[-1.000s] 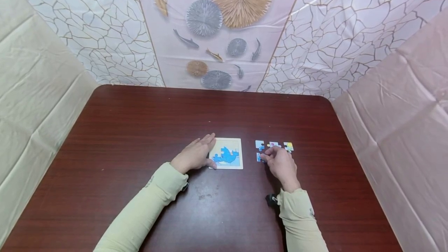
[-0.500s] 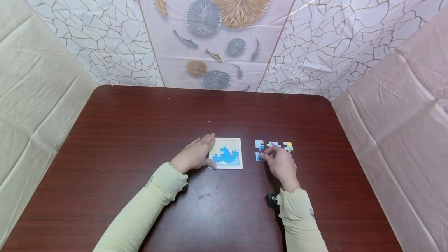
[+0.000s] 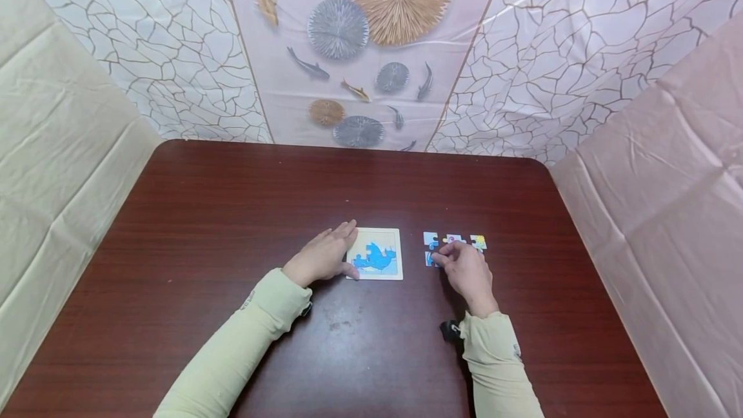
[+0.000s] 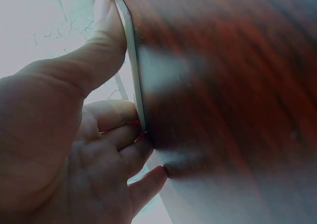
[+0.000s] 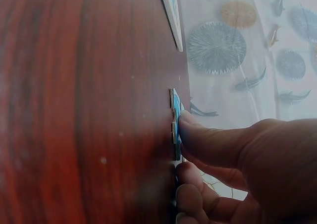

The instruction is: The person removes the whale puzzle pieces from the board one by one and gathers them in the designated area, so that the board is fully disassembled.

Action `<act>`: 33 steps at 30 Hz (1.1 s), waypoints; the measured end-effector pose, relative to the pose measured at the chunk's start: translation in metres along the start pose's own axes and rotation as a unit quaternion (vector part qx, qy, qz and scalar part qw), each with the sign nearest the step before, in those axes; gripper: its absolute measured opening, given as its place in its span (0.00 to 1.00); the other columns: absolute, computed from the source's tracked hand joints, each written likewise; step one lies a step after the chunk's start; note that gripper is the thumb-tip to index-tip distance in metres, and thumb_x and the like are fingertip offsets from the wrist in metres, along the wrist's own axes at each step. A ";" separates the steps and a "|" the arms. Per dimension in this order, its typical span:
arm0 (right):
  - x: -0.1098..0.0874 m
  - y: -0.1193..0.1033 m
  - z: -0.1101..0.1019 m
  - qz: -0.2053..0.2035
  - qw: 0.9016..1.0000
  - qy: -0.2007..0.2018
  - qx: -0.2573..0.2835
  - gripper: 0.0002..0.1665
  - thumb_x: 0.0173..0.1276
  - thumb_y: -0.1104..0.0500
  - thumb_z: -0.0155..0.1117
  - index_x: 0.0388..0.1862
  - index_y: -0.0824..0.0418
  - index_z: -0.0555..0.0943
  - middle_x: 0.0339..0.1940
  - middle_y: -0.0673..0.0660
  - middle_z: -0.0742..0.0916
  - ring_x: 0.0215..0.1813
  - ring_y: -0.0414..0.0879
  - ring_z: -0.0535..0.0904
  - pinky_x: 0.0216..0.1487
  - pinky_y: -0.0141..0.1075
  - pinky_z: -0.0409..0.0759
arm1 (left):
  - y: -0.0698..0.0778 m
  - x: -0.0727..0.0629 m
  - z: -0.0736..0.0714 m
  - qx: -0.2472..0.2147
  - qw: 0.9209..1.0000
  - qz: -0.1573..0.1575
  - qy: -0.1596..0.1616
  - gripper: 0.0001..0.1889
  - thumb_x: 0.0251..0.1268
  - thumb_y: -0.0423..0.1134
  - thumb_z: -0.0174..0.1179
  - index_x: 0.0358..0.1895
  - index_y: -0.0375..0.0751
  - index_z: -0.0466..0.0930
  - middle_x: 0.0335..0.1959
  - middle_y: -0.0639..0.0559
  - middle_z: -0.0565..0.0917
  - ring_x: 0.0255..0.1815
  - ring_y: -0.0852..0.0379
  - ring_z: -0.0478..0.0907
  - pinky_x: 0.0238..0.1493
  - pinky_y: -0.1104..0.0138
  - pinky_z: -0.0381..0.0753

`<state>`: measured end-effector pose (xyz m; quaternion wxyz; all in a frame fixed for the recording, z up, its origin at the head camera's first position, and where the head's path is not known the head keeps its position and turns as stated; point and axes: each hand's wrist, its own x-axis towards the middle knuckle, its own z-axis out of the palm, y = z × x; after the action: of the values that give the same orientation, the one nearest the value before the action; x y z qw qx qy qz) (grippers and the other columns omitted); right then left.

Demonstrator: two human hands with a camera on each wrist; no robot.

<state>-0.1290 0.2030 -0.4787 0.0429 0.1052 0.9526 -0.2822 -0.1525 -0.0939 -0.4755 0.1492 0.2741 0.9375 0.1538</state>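
- On the glossy red-brown wooden table (image 3: 342, 366), a cream-framed square puzzle board (image 3: 368, 236) lies flat, its sides roughly equal; its blue figure (image 3: 377, 258) stretches left to right.
- Against its left edge rests my left hand (image 3: 322, 255), thumb spread from fingers.
- Right of it, my right hand's (image 3: 467, 273) bent thumb touches a blue jigsaw piece (image 3: 428, 260); I can't tell whether it's pinched, nor its long axis.
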 end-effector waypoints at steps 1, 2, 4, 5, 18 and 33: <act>0.000 0.000 0.000 0.000 1.000 0.000 0.000 0.13 0.62 0.46 0.70 0.36 0.53 0.84 0.27 0.49 0.84 0.36 0.50 0.80 0.35 0.46 0.73 | 0.000 0.000 0.000 0.001 1.000 0.000 0.000 0.51 0.55 0.59 0.68 0.74 0.32 0.55 0.77 0.40 0.51 0.78 0.46 0.48 0.73 0.51 0.53; 0.000 0.000 0.000 0.001 1.000 0.001 -0.001 0.13 0.62 0.46 0.70 0.36 0.52 0.84 0.27 0.49 0.84 0.36 0.50 0.80 0.35 0.46 0.73 | 0.000 0.000 0.000 0.002 1.000 0.000 0.000 0.51 0.55 0.59 0.68 0.74 0.32 0.55 0.77 0.40 0.51 0.78 0.46 0.48 0.73 0.51 0.53; 0.000 0.000 0.000 0.001 1.000 0.001 -0.002 0.13 0.62 0.46 0.70 0.36 0.53 0.84 0.28 0.50 0.85 0.36 0.50 0.80 0.35 0.46 0.73 | 0.000 0.000 0.000 0.002 1.000 0.000 0.000 0.51 0.55 0.59 0.68 0.74 0.32 0.55 0.77 0.40 0.51 0.78 0.46 0.48 0.73 0.52 0.53; 0.000 -0.001 0.000 0.001 1.000 0.001 -0.002 0.13 0.62 0.46 0.70 0.36 0.53 0.84 0.28 0.50 0.85 0.36 0.50 0.81 0.35 0.47 0.73 | 0.000 0.000 -0.001 0.002 1.000 0.001 0.001 0.51 0.55 0.59 0.68 0.74 0.32 0.55 0.77 0.40 0.51 0.77 0.46 0.48 0.73 0.51 0.53; 0.002 0.002 0.000 -0.013 1.000 -0.002 0.002 0.15 0.61 0.45 0.71 0.37 0.54 0.84 0.27 0.49 0.84 0.36 0.49 0.80 0.37 0.47 0.73 | 0.000 -0.001 -0.001 -0.003 1.000 0.009 0.006 0.51 0.54 0.58 0.69 0.74 0.30 0.56 0.77 0.39 0.52 0.77 0.45 0.49 0.72 0.50 0.54; 0.002 0.003 0.000 -0.015 1.000 -0.003 -0.003 0.15 0.58 0.45 0.73 0.35 0.53 0.83 0.26 0.47 0.85 0.35 0.47 0.80 0.37 0.47 0.73 | -0.001 0.000 0.000 0.002 1.000 0.007 0.004 0.51 0.53 0.58 0.68 0.74 0.31 0.56 0.77 0.39 0.52 0.77 0.45 0.49 0.73 0.51 0.54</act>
<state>-0.1307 0.2060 -0.4803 0.0423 0.0901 0.9549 -0.2799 -0.1525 -0.0946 -0.4755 0.1438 0.2799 0.9366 0.1545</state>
